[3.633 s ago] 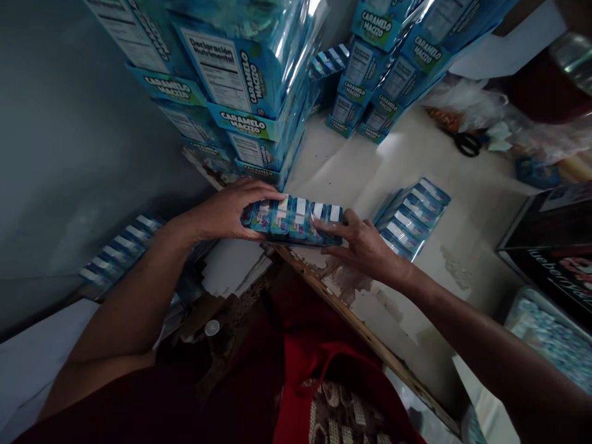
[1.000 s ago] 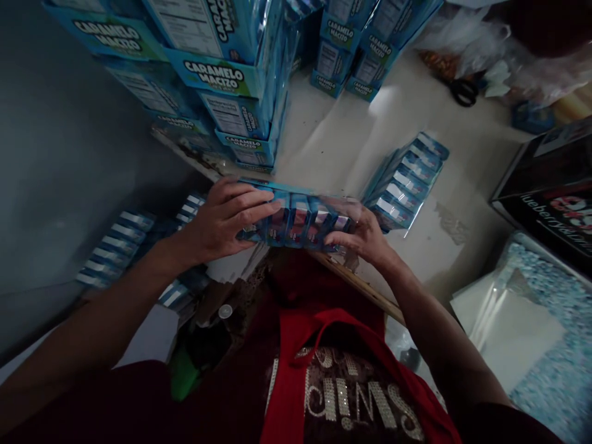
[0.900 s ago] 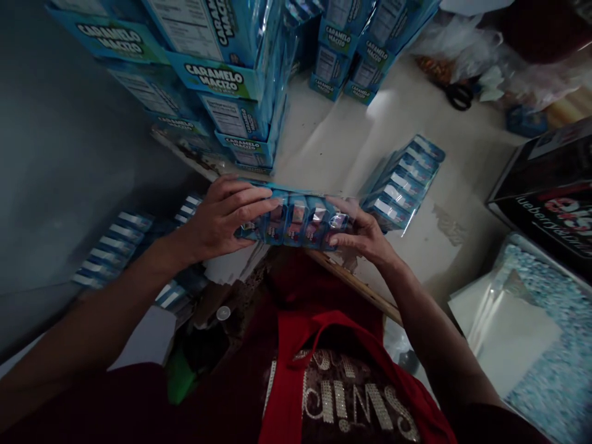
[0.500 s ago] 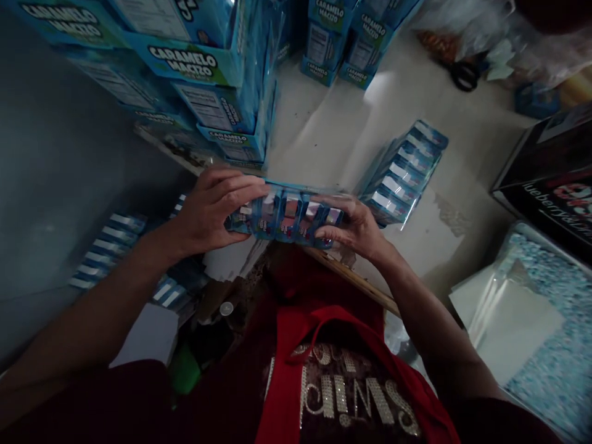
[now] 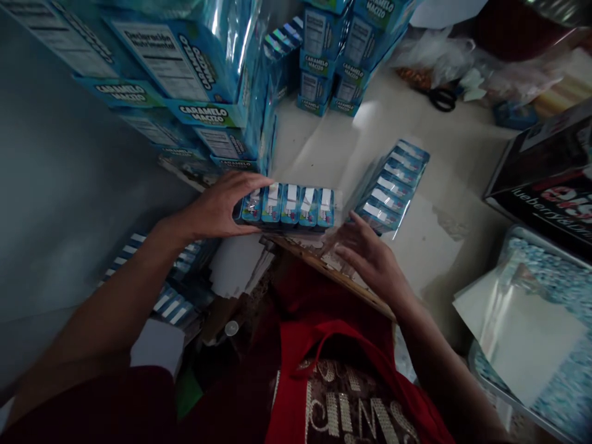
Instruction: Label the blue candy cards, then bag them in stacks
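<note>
A row of small blue candy boxes [image 5: 290,208] in clear wrap lies at the near edge of the white table [image 5: 333,154]. My left hand [image 5: 217,206] grips its left end, fingers curled over the top. Just off the row's right end, my right hand [image 5: 370,256] hovers with fingers spread and slightly bent, close to loose clear film at the table edge. A second wrapped row of the same boxes [image 5: 391,188] lies on the table to the right.
Tall stacks of blue "Caramelo Macizo" cartons [image 5: 198,92] stand at the back left and back centre [image 5: 337,55]. Scissors [image 5: 441,98] and plastic bags lie far right. A dark box [image 5: 550,172] and clear sheets [image 5: 522,327] sit right. More wrapped rows [image 5: 171,290] lie below left.
The row was held up in both hands, turned toward me; now it lies flat at the table edge with white labels up. My right hand has let go and drawn back.
</note>
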A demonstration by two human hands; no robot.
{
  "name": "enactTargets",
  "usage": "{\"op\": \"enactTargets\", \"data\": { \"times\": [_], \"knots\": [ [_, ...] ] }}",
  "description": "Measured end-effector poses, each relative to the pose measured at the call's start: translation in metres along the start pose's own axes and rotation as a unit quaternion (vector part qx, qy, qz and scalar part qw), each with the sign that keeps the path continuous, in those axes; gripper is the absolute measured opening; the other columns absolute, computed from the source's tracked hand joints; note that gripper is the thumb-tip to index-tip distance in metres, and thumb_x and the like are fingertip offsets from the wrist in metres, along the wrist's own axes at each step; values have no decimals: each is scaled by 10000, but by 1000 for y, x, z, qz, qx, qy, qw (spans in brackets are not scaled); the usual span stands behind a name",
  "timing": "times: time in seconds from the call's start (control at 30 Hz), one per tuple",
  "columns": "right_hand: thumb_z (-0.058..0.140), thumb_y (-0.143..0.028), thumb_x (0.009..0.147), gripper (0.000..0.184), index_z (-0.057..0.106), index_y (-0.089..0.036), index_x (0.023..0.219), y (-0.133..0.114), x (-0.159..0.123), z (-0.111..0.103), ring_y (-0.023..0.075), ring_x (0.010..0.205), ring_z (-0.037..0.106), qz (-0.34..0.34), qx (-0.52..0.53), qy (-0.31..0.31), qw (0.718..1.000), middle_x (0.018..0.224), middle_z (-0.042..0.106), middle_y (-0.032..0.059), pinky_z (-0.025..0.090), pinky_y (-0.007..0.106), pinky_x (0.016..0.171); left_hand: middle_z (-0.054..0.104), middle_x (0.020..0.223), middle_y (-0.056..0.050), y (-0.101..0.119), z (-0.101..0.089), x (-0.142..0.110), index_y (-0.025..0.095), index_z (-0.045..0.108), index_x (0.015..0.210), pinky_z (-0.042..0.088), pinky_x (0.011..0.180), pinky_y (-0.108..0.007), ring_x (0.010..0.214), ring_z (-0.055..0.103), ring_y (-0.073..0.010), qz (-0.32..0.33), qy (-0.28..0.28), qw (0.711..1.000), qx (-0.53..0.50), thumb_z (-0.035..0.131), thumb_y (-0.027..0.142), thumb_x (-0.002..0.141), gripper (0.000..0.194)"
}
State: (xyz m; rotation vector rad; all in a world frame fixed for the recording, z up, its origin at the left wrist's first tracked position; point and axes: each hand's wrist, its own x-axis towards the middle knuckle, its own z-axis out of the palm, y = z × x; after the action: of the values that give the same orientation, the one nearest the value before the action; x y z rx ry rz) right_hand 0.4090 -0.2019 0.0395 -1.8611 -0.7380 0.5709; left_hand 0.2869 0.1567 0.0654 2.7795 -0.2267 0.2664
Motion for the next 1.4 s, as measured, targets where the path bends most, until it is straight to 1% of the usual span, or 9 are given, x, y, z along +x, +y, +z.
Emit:
{"op": "enactTargets", "data": {
  "times": [0.2,0.33,0.47,0.73,0.83,1.03,1.2,1.33,1.4],
  "knots": [
    [756,-427,1023,277,795,-252,1234,-2,-47,-3,219,865,791,-53,-115,106,986,1066,809,72,681,393,803,639,1552,-82,12,-4,1,158,546,1586,481,1273,-442,1463,587,-269,-17,-16,1000,-1,593,375,1051,579],
    [795,-458,967,227,745,-240,1008,33,-51,-9,193,766,698,-29,-138,275,951,914,747,29,607,366,720,668,1521,-117,37,18,1,234,550,1579,530,1215,-517,1414,630,-372,-68,51,996,4,831,329,862,775],
    [824,-515,866,350,661,-233,995,72,-42,-26,188,837,651,23,-90,408,908,955,656,9,564,337,722,623,1567,-136,73,52,14,287,501,1606,481,1226,-609,1447,587,-412,-158,119,980,24,833,283,844,831],
    [783,-490,886,304,775,-225,1034,92,-38,-51,230,1014,655,6,-65,358,931,1100,651,64,593,403,847,651,1486,-137,73,61,47,280,671,1423,458,1224,-603,1404,600,-415,-228,99,968,26,821,318,828,614],
    [804,-507,845,357,768,-217,1050,96,-29,-67,242,1010,657,24,-50,388,920,1125,649,78,600,432,856,611,1523,-174,77,65,49,259,640,1458,427,1232,-640,1430,571,-442,-254,128,958,43,800,328,836,646],
    [819,-555,799,560,667,-212,1215,93,42,-95,247,1117,662,7,44,416,908,1215,685,116,610,452,976,549,1572,-220,92,98,110,244,619,1467,446,1165,-722,1479,502,-485,-331,208,919,51,797,267,826,665],
    [775,-721,777,853,571,-200,1421,97,99,-112,313,1369,618,-21,109,396,911,1460,626,199,521,537,1172,466,1677,-250,93,95,171,228,620,1497,430,1162,-796,1542,431,-538,-400,212,891,14,823,255,842,686],
    [589,-867,884,1052,301,-309,1728,101,109,-97,327,1685,322,-3,188,339,922,1823,304,153,329,588,1337,217,1845,-199,120,101,171,213,563,1565,129,1345,-776,1732,42,-471,-312,284,906,-32,799,423,930,709],
    [455,-864,968,962,231,-377,1767,98,103,-78,290,1727,232,-18,211,313,926,1869,223,63,277,591,1367,344,1812,-143,139,117,162,243,594,1546,135,1399,-656,1741,119,-400,-223,288,917,-166,724,560,981,661]
  ]
}}
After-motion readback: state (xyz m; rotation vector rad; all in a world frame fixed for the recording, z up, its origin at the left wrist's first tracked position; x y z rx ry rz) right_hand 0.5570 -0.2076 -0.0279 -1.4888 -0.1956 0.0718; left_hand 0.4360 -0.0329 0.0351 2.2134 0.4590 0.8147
